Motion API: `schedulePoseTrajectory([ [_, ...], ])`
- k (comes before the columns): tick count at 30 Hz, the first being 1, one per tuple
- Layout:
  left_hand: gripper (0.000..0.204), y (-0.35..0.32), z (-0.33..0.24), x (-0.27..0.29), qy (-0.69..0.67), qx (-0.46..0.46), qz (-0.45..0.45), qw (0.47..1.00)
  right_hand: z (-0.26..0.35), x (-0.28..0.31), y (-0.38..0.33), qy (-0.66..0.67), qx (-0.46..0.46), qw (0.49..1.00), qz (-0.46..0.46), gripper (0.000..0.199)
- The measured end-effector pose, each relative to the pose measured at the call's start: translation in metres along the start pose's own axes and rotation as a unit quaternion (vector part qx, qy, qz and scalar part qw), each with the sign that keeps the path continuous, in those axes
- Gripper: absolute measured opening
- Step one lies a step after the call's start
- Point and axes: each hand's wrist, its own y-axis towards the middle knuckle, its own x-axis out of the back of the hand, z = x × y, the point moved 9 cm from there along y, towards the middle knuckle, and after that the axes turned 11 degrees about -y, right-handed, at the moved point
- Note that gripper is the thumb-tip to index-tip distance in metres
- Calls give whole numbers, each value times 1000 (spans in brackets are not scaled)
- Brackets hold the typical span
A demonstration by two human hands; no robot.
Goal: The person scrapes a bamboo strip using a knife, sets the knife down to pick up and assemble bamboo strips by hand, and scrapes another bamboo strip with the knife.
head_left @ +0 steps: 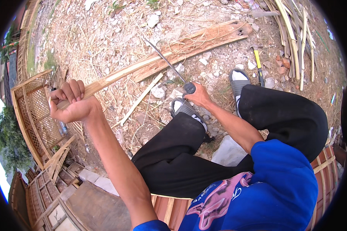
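My left hand [74,101] is wrapped round one end of a pale wooden strip [121,73], raised at the left. The strip's far end rests on a thick, weathered plank [219,34] lying on the ground. In my right hand [198,95] is the dark rounded handle of a tool with a long, narrow metal blade [166,61]. That blade lies across the strip near its far end, pointing away to the upper left. Whether it is a knife or a file I cannot tell.
A hammer [258,63] with a yellow and black handle lies beyond my right foot. Long thin wooden strips [293,34] are piled at the far right, near brick pieces [283,65]. Wooden lattice panels [42,115] stand at the left. Stones and straw cover the ground.
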Motion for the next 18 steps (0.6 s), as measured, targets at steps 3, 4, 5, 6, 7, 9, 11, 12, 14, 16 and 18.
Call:
schedulePoseTrajectory([
  [3,29,0,-3,2,12,-2,-16,1000,48,-6,4,16,82,995,54,40],
  [4,29,0,-3,2,12,-2,-16,1000,46,-6,5,17,82,995,54,40],
  [5,29,0,-2,4,14,-5,-18,1000,39,-4,5,7,77,996,47,36],
  [6,29,1,-4,5,16,-10,-20,1000,31,-2,5,-2,72,997,40,33],
  [7,29,3,-1,6,12,-9,-17,1000,-6,0,6,2,14,999,29,31],
  [9,29,4,0,14,12,-5,-31,999,-54,10,-1,-9,-47,999,17,32],
  [11,28,5,-4,13,13,-13,-29,999,-79,22,-6,-19,-109,994,6,32],
  [12,28,3,-5,12,14,-18,-29,999,-87,28,-6,-50,-136,989,34,33],
  [14,29,1,-4,11,5,-9,-27,1000,-92,29,-10,-82,-163,981,60,35],
  [16,29,1,-3,6,-7,-5,-23,1000,-79,29,-14,-96,-179,979,38,37],
  [18,26,-3,-1,-3,-19,5,-6,1000,-57,20,-16,-89,-147,985,13,37],
])
